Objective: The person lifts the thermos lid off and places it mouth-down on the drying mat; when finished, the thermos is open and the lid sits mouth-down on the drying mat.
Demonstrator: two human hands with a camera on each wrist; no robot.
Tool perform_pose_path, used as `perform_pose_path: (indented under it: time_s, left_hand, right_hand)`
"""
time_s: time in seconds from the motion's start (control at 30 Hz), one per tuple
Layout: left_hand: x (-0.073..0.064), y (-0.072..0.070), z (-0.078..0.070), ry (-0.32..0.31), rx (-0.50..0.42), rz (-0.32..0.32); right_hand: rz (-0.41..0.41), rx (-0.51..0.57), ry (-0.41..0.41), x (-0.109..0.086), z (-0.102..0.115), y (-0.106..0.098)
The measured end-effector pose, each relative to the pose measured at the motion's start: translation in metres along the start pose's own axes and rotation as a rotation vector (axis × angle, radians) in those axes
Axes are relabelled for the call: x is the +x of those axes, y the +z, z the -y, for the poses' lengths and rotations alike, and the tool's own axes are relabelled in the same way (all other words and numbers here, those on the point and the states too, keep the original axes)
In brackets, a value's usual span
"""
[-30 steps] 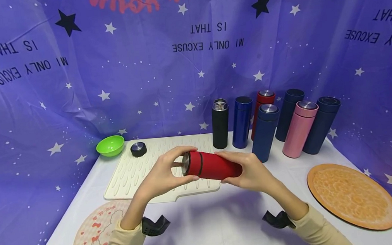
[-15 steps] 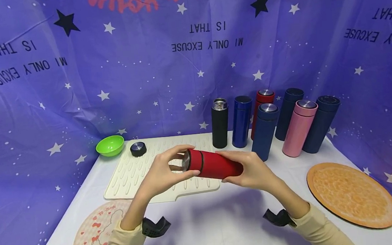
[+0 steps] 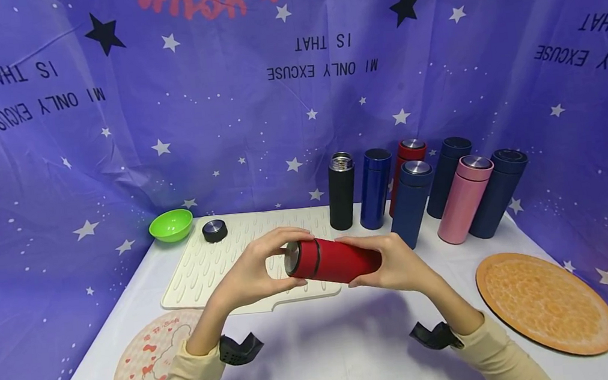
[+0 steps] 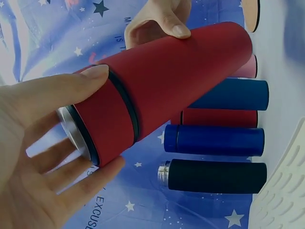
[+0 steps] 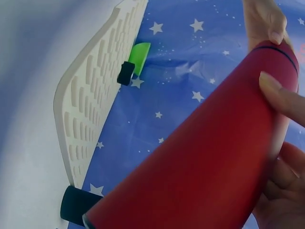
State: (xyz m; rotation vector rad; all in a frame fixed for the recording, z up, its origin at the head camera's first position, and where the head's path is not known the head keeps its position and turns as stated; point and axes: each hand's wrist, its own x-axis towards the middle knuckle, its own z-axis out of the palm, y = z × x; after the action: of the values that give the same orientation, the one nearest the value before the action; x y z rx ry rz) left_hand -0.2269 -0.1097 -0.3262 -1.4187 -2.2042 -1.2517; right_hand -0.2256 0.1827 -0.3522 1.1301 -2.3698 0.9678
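Note:
A red thermos bottle (image 3: pixel 349 259) is held in the air, lying nearly sideways above the table. My left hand (image 3: pixel 251 273) grips its red lid (image 4: pixel 102 117), thumb on one side and fingers on the other; the lid's silver top faces left. Around the body of the bottle, my right hand (image 3: pixel 389 262) curls its thumb and fingers near the base. A dark ring marks the seam between lid and body, and the lid sits on the bottle. The right wrist view shows the right thumb pressing on the red body (image 5: pixel 190 152), with the left hand at the far end.
A white ridged mat (image 3: pixel 192 278) carries a small black lid (image 3: pixel 214 231). Beside it is a green bowl (image 3: pixel 171 226). An open black bottle (image 3: pixel 341 196) and several capped bottles, one pink (image 3: pixel 465 203), stand back right. Round mats lie left (image 3: pixel 146 367) and right (image 3: pixel 547 304).
My left fingers have loosened, shifted around the lid and closed on it again. The bottle has moved slightly right with my right hand. The things on the table have stayed in place.

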Motion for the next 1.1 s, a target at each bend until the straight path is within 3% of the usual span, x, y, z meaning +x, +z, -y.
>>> perform_pose_path:
  time_s: [0.13, 0.2, 0.4, 0.47, 0.57, 0.77, 0.87, 0.97, 1.1]
  left_hand:
    - [0.002, -0.002, -0.008, 0.018, -0.005, 0.0]
    - [0.002, -0.002, -0.007, -0.012, -0.023, -0.021]
    - [-0.001, 0.001, 0.001, -0.294, -0.099, -0.122]
    - [-0.001, 0.001, 0.002, -0.346, -0.103, -0.134]
    - [-0.001, 0.001, 0.005, -0.306, -0.075, -0.108]
    - [0.0, 0.001, 0.004, -0.044, 0.01, -0.019]
    - [0.002, 0.0, -0.004, 0.022, 0.002, -0.008]
    - [0.004, -0.001, -0.012, 0.025, -0.007, -0.024]
    - [0.002, 0.0, -0.008, -0.1, -0.029, -0.067]
  right_hand:
    - [0.01, -0.002, 0.011, -0.001, -0.002, 0.001]
    - [-0.002, -0.02, 0.0, 0.0, -0.001, 0.002]
    - [-0.094, -0.137, -0.094, 0.002, 0.007, 0.008]
    - [-0.117, -0.17, -0.116, 0.002, 0.009, 0.01]
    - [-0.109, -0.16, -0.112, 0.002, 0.008, 0.01]
    - [-0.017, -0.032, -0.011, 0.001, 0.0, 0.005]
    - [0.014, 0.011, 0.039, 0.0, -0.003, 0.003]
    - [0.019, 0.014, 0.052, 0.0, -0.003, 0.004]
    - [-0.02, -0.034, 0.006, 0.0, -0.001, 0.008]
